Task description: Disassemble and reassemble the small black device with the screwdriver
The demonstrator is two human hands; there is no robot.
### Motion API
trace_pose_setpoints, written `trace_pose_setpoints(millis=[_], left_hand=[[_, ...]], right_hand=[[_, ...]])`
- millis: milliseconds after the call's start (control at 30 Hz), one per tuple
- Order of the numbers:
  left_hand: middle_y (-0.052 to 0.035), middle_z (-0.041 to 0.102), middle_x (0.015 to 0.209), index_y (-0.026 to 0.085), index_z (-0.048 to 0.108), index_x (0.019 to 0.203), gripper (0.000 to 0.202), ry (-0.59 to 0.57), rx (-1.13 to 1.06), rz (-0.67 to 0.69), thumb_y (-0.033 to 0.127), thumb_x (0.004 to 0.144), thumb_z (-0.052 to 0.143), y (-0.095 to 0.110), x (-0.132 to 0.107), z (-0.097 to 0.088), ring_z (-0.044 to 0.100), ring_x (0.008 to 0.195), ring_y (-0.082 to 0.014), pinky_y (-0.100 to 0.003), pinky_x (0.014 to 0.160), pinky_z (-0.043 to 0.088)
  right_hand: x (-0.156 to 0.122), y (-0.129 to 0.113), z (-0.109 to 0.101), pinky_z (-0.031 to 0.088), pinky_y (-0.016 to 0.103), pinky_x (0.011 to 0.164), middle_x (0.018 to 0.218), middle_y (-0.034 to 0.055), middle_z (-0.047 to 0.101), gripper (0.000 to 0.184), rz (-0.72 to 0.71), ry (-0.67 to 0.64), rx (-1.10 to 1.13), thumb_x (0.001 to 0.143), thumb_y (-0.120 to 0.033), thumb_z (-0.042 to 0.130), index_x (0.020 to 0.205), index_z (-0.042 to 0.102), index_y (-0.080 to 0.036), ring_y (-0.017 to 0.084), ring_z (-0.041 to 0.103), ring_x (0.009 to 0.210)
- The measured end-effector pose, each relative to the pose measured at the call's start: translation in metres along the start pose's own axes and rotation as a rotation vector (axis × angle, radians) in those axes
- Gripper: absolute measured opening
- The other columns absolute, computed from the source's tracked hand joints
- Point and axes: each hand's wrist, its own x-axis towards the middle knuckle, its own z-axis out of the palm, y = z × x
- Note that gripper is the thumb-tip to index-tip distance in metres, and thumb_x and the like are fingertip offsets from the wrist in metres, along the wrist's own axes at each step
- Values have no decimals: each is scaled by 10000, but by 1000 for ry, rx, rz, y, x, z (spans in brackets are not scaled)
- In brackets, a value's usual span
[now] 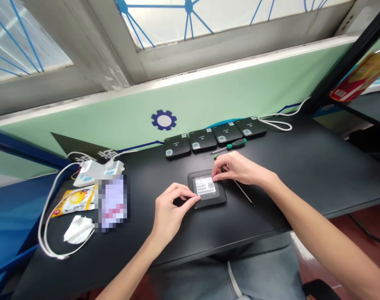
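A flat black square box point(222, 199), with a raised inner panel, lies on the black table. On its panel is a white printed label point(205, 186) with barcodes. My left hand point(171, 208) pinches the label's lower left corner between thumb and index finger. At the upper right edge of the label, the fingertips of my right hand point(236, 168) are closed in a pinch. A screwdriver point(244, 193) with a green and black handle passes under my right hand, its shaft pointing toward the front right. Whether that hand also holds it, I cannot tell.
Several matching black boxes point(202, 139) stand in a row along the wall. Another green-handled screwdriver point(236, 144) lies before them. At the left are a white power strip point(85, 178), a yellow snack packet point(75, 201), a crumpled tissue point(79, 229) and a looped white cable point(41, 227).
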Motion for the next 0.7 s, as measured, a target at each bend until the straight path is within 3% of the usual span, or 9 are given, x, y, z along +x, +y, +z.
trace_pose_setpoints(millis=[233, 533, 700], left_hand=[[-9, 777, 922, 268, 887, 861, 83, 37, 7, 27, 234, 928, 923, -3, -3, 3, 717, 793, -165, -276, 744, 563], [-16, 771, 997, 241, 851, 976, 86, 49, 176, 318, 167, 1019, 847, 0, -7, 4, 725, 873, -162, -278, 792, 573], [-27, 780, 1023, 237, 840, 1047, 86, 28, 232, 410, 155, 1046, 815, 0, -10, 0, 725, 895, -169, -294, 809, 585]], right_hand=[[-1, -4, 0, 413, 288, 680, 819, 11, 755, 139, -18, 14, -53, 949, -296, 898, 876, 842, -192, 161, 565, 725], [1, 2, 5, 413, 277, 699, 863, 19, 773, 156, -46, 30, -86, 969, -301, 903, 891, 812, -201, 172, 618, 768], [0, 2, 4, 391, 274, 670, 811, -4, 735, 193, -48, 23, -81, 967, -301, 907, 866, 779, -199, 157, 596, 731]])
